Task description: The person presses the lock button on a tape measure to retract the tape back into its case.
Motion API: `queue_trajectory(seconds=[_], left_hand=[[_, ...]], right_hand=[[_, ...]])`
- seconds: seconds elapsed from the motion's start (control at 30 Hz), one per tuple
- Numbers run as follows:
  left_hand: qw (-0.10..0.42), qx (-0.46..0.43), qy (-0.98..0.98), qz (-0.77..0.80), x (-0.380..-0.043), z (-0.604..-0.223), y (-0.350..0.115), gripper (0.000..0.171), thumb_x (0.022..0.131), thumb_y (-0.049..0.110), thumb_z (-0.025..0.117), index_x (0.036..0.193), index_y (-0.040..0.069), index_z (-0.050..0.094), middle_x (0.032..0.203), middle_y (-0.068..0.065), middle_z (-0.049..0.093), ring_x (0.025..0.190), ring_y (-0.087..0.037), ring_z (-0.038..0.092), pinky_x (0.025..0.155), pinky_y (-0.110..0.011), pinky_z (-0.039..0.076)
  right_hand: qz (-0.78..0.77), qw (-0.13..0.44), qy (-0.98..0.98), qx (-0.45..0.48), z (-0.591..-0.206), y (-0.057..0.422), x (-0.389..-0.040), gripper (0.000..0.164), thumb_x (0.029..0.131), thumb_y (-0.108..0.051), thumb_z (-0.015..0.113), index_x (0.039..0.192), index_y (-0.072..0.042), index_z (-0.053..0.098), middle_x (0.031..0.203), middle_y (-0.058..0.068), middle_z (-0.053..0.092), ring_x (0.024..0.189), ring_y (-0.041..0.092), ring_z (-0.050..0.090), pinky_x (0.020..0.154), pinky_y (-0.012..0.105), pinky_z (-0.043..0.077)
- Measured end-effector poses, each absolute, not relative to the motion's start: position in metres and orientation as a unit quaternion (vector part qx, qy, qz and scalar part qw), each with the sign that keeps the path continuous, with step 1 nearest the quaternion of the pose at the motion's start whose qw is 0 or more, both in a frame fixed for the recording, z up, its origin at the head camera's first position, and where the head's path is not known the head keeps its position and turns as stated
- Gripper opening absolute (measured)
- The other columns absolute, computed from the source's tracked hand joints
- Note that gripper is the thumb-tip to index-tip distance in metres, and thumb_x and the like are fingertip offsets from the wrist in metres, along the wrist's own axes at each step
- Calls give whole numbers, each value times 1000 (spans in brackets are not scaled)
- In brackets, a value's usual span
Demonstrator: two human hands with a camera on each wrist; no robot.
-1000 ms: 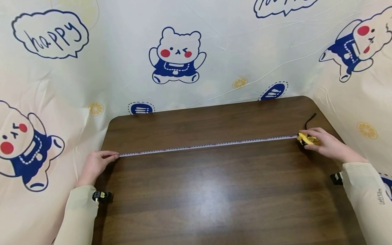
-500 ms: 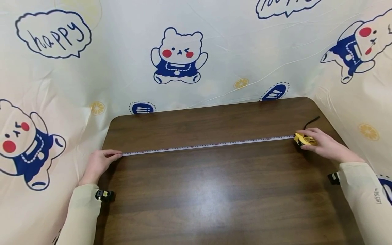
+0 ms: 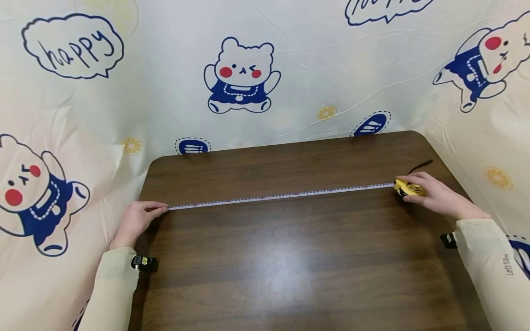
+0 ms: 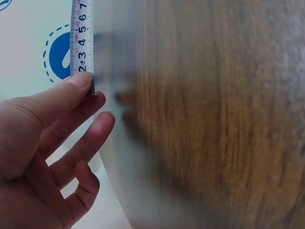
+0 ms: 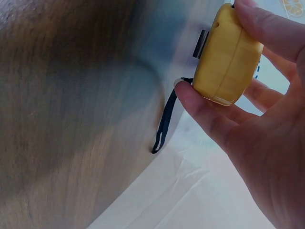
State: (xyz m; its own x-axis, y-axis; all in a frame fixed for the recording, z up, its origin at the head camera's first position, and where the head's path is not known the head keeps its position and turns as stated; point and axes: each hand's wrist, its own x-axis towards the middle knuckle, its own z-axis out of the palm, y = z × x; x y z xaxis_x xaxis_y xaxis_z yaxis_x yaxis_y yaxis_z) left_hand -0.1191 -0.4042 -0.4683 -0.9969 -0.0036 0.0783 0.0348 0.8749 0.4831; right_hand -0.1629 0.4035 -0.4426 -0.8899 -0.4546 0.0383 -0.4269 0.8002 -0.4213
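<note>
A tape measure's white blade (image 3: 281,196) stretches across the brown table between my two hands. At the left, my left hand (image 3: 136,220) pinches the blade's end between thumb and forefinger; the left wrist view shows the printed blade (image 4: 82,43) with low numbers just above the thumb. On the right side, my right hand (image 3: 440,195) grips the yellow tape measure case (image 3: 407,187). In the right wrist view the case (image 5: 226,57) sits between thumb and fingers, and a black wrist strap (image 5: 164,121) hangs from its end.
The brown wooden table (image 3: 281,276) has rounded far corners and a glossy reflection in the middle. Behind it and at both sides hangs a pale sheet (image 3: 306,59) with cartoon bears. Small black devices are worn at the left wrist (image 3: 144,263) and right wrist (image 3: 448,240).
Both hands have come slightly toward each other: the left a little to the right, the right a little to the left. The stretch of blade between them is somewhat shorter.
</note>
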Motion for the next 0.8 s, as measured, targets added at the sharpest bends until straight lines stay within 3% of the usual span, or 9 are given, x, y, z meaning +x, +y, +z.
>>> queue_trajectory(seconds=[0.27, 0.57, 0.8], left_hand=[[45, -22, -967, -250, -118, -469, -402, 13, 94, 17, 79, 100, 6, 84, 101, -14, 79, 98, -36, 73, 75, -13, 44], [38, -21, -968, -249, -118, -469, -397, 15, 95, 20, 78, 100, 7, 84, 101, -13, 80, 100, -38, 73, 81, -35, 52], [27, -19, -967, -252, -120, -467, -396, 16, 96, 21, 77, 101, 7, 84, 102, -13, 79, 102, -38, 72, 83, -33, 51]], right_hand=[[-217, 47, 948, -229, -442, 399, -163, 56, 91, -7, 80, 142, 0, 58, 131, 29, 54, 115, 44, 54, 91, 66, 47], [-215, 65, 950, -218, -435, 389, -163, 56, 94, -10, 78, 145, 0, 56, 135, 30, 51, 116, 46, 55, 94, 69, 47], [-214, 64, 949, -224, -434, 384, -164, 55, 94, -10, 77, 143, 0, 56, 134, 30, 52, 116, 46, 55, 94, 69, 46]])
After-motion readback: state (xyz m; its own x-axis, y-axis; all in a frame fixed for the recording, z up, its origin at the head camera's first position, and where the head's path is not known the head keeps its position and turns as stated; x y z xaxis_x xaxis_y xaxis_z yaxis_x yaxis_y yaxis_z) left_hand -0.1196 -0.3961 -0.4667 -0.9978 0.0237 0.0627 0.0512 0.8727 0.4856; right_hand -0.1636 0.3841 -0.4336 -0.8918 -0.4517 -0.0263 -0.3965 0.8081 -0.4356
